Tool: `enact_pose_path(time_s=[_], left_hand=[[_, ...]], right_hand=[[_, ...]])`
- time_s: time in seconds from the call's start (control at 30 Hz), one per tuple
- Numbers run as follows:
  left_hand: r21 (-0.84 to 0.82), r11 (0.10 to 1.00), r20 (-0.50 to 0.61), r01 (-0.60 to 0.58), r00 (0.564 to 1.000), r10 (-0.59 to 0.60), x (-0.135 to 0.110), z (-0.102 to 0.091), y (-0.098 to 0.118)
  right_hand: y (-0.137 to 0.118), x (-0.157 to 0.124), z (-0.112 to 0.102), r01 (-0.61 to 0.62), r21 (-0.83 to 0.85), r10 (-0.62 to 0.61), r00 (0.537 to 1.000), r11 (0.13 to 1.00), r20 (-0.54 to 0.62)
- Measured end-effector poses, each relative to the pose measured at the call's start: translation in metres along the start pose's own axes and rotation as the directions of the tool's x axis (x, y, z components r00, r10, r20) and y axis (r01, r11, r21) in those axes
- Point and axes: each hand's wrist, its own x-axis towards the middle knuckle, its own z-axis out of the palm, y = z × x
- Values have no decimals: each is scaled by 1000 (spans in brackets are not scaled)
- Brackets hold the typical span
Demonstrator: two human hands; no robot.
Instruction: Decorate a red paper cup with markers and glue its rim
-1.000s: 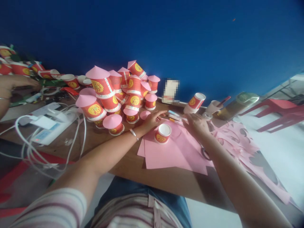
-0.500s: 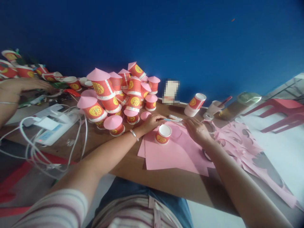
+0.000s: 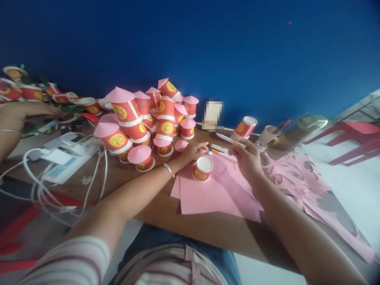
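Mid-frame, a white pen (image 3: 228, 139) is now being raised, seemingly ready, pinched by the right hand (image 3: 248, 156); any grip in the left hand (image 3: 194, 152) cannot be told.

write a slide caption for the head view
The right hand holds a white pen; a red paper cup stands on pink paper near stacked cone-topped cups.

Dim, hazy illumination, brightest on the floor (image 3: 363, 162) well to the right of the right hand (image 3: 248, 158). Shadows on the paper (image 3: 202, 200) and table (image 3: 166, 209), nearer the wearer than that hand, have soft edges. The wall (image 3: 178, 43) beyond it darkens toward the upper corners. Right of the hand, the bottle (image 3: 292, 136) carries pale glare; farther right, the stool (image 3: 354, 136) appears stretched and soft.
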Motion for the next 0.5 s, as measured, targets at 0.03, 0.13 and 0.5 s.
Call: enact_pose_path(time_s=[0.03,0.13,0.5], left_hand=[[-47,999,-27,8,1000,-9,-3,-3,4],[-290,951,-5,109,993,-115,-13,-14,21],[-375,918,290,126,957,-13,-58,-37,60]], right_hand=[[0,0,5,-19,58,19,1000,998,10],[4,-2,14,-64,187,61,998,980,19],[20,-6,14,-128,361,132,991,924,14]])
